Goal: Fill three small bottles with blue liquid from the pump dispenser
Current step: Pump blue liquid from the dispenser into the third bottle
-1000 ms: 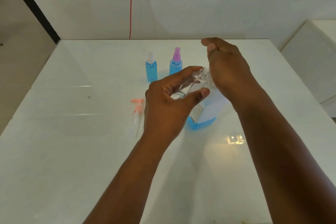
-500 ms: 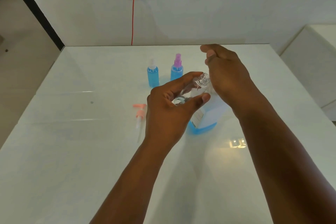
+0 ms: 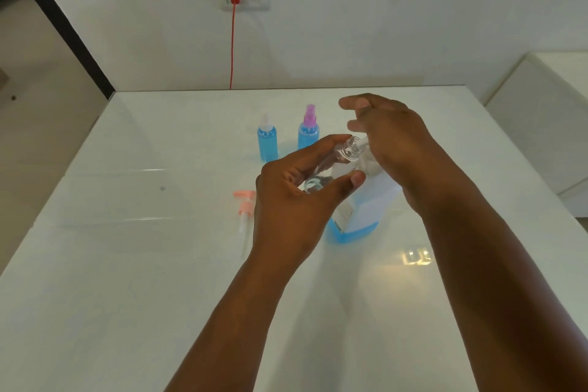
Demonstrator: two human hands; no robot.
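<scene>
**Clear bottle, uncapped, held at the dispenser**

We log one small clear bottle point(image 3: 334, 165) — threaded neck bare, tilted, no blue visible in it — gripped between thumb and curled fingers of the left hand point(image 3: 292, 200). The right hand point(image 3: 394, 143) rests on the pump dispenser point(image 3: 366, 210), fingers fairly straight. Behind, upright on the white table point(image 3: 127, 296): two filled blue bottles point(image 3: 268, 145) point(image 3: 308, 134) — white-capped, purple-capped. A loose pink pump point(image 3: 244, 210) lies left.

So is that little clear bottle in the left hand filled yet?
Not visibly: the clear bottle shows no blue, unlike the two blue-filled bottles behind.
</scene>
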